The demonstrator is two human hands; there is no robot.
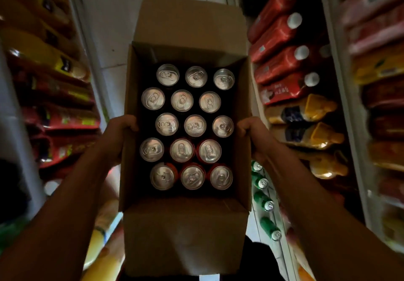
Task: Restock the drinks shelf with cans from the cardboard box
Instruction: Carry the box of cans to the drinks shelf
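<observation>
Head view, cardboard box of cans (apparently fifteen) between left hand, right hand, each grip clasping a side wall.

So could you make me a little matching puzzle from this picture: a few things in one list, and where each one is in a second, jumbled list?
Things:
1. silver-topped cans
2. green cans
3. white-capped red bottles
4. hands: left, right

Places:
A. lying on the right-hand shelf, far end
B. gripping the long sides of the cardboard box
C. standing upright in rows inside the box
D. on the low right-hand shelf, beside the box's near end

Pairs: 1-C, 2-D, 3-A, 4-B
</observation>
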